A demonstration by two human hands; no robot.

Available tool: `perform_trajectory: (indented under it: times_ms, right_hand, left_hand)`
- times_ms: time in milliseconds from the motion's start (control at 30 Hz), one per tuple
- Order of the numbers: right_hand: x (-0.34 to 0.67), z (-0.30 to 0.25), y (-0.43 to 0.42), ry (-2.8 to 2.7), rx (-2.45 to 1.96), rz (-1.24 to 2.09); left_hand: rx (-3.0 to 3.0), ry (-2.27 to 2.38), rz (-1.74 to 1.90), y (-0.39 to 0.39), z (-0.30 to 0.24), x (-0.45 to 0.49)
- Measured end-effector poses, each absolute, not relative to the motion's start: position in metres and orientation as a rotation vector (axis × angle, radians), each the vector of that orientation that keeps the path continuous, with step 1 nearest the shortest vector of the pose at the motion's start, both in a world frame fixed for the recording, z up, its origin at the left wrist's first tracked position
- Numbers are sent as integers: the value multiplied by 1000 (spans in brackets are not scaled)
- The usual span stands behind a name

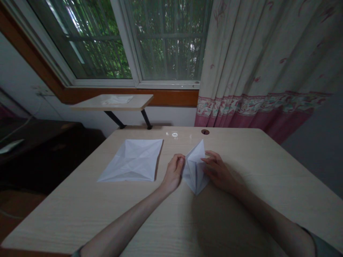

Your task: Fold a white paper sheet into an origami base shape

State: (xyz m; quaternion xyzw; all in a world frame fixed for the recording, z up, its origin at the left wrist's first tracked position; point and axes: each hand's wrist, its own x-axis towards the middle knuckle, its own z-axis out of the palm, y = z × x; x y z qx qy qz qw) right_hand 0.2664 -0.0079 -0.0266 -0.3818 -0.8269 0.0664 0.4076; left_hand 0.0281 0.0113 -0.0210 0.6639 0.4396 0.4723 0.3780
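A folded white paper piece [196,167], shaped like a narrow diamond, lies on the light wooden table [241,200] between my hands. My left hand [174,171] is curled, and its fingertips pinch the paper's left edge. On the paper's right flap rests my right hand [218,171], fingers bent and pressing it from above. To the left lies a second white sheet [132,160], flat, square and marked with creases, touched by neither hand.
A cable hole [205,131] sits near the table's far edge. A small wall shelf [114,101] hangs below the window [134,39]. A patterned curtain [268,71] hangs at the right. Dark furniture [40,150] stands at the left.
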Motion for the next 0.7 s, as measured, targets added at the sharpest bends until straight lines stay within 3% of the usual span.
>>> perform_trajectory:
  times_ms: [700]
  right_hand:
    - [264, -24, -12, -2132, -839, 201]
  left_hand:
    - [1927, 1368, 1046, 7, -12, 33]
